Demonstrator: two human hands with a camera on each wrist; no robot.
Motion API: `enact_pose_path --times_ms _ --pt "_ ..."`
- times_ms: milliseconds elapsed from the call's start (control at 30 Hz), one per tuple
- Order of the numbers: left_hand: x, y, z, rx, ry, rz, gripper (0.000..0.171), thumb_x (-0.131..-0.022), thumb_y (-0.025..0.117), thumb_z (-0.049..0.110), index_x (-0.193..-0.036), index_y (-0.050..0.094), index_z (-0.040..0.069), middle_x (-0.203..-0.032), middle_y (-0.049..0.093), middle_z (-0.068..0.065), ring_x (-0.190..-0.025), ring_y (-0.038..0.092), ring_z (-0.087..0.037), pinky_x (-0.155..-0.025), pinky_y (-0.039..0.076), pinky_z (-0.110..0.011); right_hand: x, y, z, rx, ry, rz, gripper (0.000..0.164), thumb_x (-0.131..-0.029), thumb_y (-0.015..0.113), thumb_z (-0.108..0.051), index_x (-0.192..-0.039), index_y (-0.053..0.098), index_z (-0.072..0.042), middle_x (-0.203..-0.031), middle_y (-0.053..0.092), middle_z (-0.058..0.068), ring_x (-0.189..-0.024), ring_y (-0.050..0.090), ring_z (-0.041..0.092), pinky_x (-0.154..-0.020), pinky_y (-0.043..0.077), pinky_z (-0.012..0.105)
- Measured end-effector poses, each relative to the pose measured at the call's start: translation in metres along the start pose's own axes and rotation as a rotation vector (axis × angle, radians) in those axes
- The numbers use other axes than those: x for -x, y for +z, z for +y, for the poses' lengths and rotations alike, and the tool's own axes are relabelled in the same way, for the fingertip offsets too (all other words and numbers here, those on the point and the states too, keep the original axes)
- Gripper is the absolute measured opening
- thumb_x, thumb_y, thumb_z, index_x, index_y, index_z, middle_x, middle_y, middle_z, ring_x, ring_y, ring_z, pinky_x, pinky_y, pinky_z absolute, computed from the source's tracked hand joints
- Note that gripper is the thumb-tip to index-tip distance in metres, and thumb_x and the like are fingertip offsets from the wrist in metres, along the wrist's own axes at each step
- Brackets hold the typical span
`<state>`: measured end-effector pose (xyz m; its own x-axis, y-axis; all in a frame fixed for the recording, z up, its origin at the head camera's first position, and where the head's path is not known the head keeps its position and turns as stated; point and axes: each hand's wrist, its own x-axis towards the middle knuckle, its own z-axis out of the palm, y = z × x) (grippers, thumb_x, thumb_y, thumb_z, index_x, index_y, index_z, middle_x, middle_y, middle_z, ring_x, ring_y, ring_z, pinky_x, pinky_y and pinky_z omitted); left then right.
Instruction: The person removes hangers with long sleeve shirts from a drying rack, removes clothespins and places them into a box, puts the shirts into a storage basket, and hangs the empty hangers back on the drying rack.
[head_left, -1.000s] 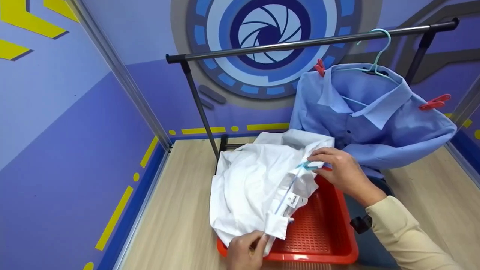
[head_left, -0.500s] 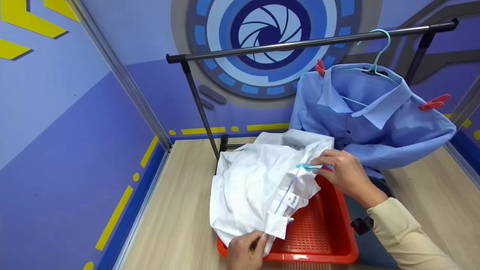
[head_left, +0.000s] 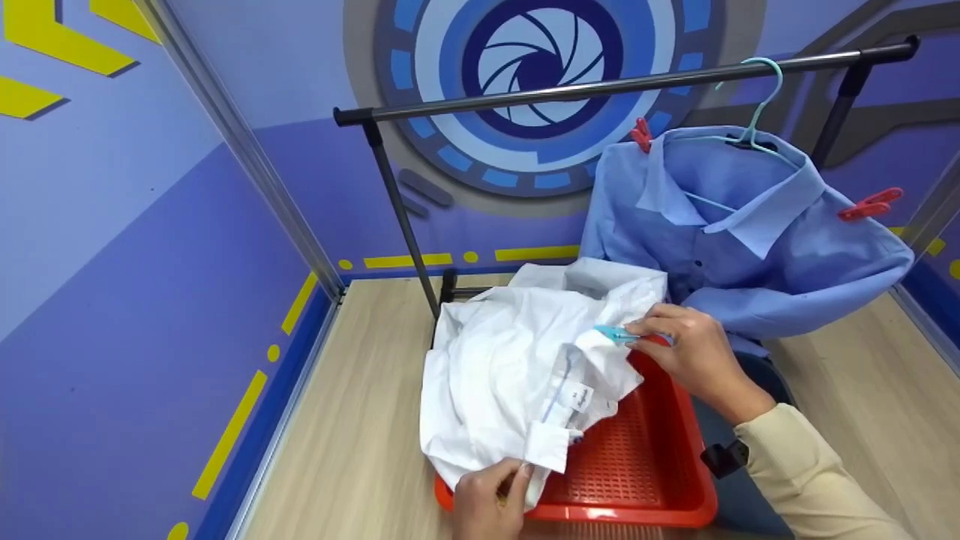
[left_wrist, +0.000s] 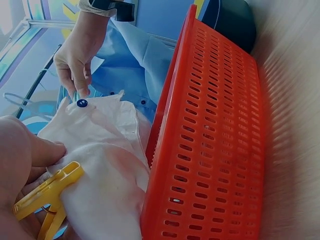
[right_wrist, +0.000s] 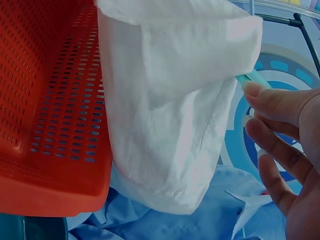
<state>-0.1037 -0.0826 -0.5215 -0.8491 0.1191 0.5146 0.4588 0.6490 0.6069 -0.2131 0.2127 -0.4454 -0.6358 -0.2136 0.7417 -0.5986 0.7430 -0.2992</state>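
A white shirt (head_left: pixel 487 360) lies bunched over a red basket (head_left: pixel 697 480), its collar and label facing up. At the near end of the collar, my left hand (head_left: pixel 487 495) pinches the cloth between thumb and fingers. A yellow clothespin (left_wrist: pixel 55 192) sits among that hand's fingers, against the shirt, in the left wrist view. My right hand (head_left: pixel 694 352) pinches a teal clothespin (head_left: pixel 615 334) by its handles at the shirt's far side. In the right wrist view a fold of white cloth hides the clothespin's tip. A thin blue line shows along the collar.
Behind, a blue shirt (head_left: pixel 787 277) hangs on a mint hanger (head_left: pixel 769 90) from a black rack bar (head_left: pixel 570 91), with red clothespins (head_left: pixel 870 204) at its shoulders. A dark blue bin (head_left: pixel 709 420) stands right of the basket. Patterned walls enclose the wooden surface (head_left: pixel 330 420).
My right hand has shifted slightly right with the teal clothespin. The white cloth near it has moved, covering the upper part of the blue line. My left hand has barely moved.
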Motion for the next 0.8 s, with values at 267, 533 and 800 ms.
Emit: enact_pose_path --times_ms 267,533,800 --pt "-0.001 -0.003 0.003 0.035 -0.123 -0.063 0.013 -0.089 0.068 0.022 -0.077 0.070 0.021 -0.063 0.060 0.014 -0.058 0.047 0.009 -0.055 0.039 -0.010 0.003 -0.003 0.003 -0.025 -0.012 0.020 0.034 -0.055 0.088 0.008 -0.080 0.077 -0.012 -0.079 0.070 -0.002 -0.072 0.065 0.013 -0.070 0.049 0.023" --pt "0.000 -0.002 0.003 0.034 -0.112 -0.056 0.012 -0.090 0.068 0.023 -0.078 0.070 0.022 -0.064 0.062 0.014 -0.059 0.049 0.009 -0.055 0.040 -0.010 0.007 -0.004 0.004 -0.066 0.058 0.019 0.032 -0.061 0.088 0.002 -0.088 0.075 -0.009 -0.080 0.066 -0.001 -0.070 0.062 0.012 -0.068 0.045 0.014" --pt "0.001 -0.001 0.003 0.033 -0.095 -0.040 0.012 -0.089 0.068 0.021 -0.077 0.069 0.021 -0.063 0.062 0.014 -0.059 0.049 0.009 -0.055 0.040 -0.010 0.011 -0.004 0.006 -0.085 0.173 -0.002 0.035 -0.067 0.085 0.001 -0.098 0.072 -0.010 -0.091 0.065 0.001 -0.072 0.065 0.013 -0.068 0.041 0.007"
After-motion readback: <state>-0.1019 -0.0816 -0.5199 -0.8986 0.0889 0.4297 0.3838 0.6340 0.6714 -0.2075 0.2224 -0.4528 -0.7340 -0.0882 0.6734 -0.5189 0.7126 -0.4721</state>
